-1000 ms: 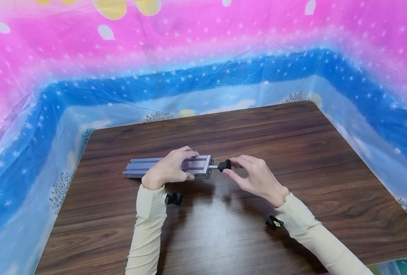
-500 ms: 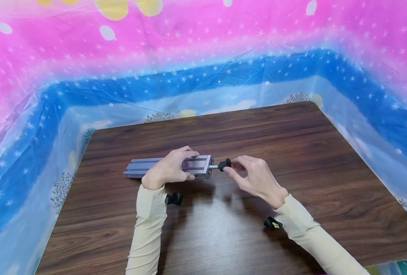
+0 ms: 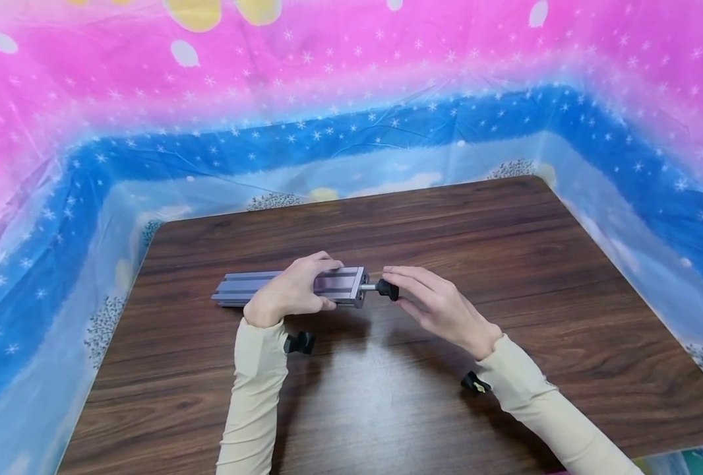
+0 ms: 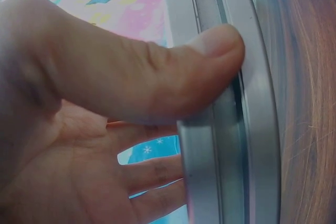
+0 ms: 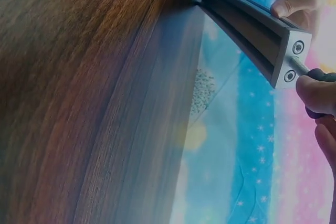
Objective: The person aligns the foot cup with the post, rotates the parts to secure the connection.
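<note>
A silver slotted aluminium profile lies lengthwise low over the table, its right end closed by a plate with two socket screws. My left hand grips it from above near that end; the thumb presses along a slot in the left wrist view. From the end plate a threaded rod sticks out, carrying a lobed black knob. My right hand holds this knob between thumb and fingers, the forefinger reaching over its top. Part of the knob is hidden behind the thumb in the right wrist view.
Under the hands is a dark wood-grain table. A pink and blue snowflake-patterned cloth hangs round its back and sides. Small black devices are strapped beneath both wrists.
My right fingers have shifted round the knob and reach farther over its top, and the knob's lobes appear turned. The left hand and the profile stay in place.
</note>
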`<action>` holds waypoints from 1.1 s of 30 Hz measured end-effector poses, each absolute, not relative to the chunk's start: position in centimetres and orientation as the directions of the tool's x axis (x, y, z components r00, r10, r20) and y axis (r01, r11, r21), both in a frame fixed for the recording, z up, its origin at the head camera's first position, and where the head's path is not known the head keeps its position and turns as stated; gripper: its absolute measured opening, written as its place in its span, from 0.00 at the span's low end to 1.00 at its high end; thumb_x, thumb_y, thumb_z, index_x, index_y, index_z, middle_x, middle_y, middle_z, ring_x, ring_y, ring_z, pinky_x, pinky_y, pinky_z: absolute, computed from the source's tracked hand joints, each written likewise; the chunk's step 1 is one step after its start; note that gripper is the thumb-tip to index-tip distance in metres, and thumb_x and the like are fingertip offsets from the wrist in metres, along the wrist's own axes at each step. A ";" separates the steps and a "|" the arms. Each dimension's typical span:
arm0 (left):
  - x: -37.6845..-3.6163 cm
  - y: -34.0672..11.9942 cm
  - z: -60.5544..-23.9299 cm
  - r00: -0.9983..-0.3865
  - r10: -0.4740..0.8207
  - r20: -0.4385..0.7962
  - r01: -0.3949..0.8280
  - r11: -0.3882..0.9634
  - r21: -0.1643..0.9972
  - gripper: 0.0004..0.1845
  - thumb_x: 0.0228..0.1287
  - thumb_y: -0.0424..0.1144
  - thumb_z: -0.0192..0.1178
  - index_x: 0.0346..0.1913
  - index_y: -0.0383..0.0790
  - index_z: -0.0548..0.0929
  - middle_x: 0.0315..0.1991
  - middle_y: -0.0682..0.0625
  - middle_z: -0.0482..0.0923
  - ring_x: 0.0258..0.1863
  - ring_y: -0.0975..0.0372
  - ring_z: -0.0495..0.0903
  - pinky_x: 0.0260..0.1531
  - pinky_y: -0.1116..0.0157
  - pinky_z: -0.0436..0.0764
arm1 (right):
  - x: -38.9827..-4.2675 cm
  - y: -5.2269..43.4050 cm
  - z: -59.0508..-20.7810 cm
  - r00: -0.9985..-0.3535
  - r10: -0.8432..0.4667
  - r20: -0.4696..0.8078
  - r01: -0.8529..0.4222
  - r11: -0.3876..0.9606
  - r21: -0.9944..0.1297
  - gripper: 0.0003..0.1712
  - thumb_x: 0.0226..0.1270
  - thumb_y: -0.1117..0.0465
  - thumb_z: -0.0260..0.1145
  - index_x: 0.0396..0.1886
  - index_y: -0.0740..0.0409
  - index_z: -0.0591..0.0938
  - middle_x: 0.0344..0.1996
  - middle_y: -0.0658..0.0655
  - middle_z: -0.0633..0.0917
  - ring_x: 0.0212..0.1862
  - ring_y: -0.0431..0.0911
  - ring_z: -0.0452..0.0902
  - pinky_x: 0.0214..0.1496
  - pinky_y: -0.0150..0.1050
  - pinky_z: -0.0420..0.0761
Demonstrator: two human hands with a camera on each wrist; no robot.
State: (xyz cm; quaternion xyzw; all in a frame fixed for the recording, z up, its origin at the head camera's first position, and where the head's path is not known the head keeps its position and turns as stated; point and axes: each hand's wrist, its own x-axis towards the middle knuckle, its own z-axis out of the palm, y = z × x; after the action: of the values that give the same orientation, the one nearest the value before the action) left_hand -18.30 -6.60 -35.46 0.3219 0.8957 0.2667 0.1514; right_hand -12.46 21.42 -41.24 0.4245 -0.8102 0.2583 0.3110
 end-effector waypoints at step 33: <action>-18.3 -6.4 -35.6 -0.751 0.653 -0.096 0.500 0.658 0.563 0.35 0.54 0.31 0.73 0.67 0.33 0.76 0.58 0.44 0.76 0.50 0.53 0.76 0.52 0.54 0.77 | -12.5 20.3 -40.9 -0.720 -0.306 0.623 -0.618 0.689 -0.377 0.19 0.71 0.47 0.66 0.20 0.47 0.80 0.15 0.42 0.79 0.18 0.30 0.72 0.23 0.29 0.72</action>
State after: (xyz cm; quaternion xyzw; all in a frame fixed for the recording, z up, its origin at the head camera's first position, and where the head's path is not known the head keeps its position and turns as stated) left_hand -18.29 -6.38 -35.63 0.3210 0.8985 0.2612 0.1467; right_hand -12.48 20.30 -40.92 0.2626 -0.8797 0.2938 0.2661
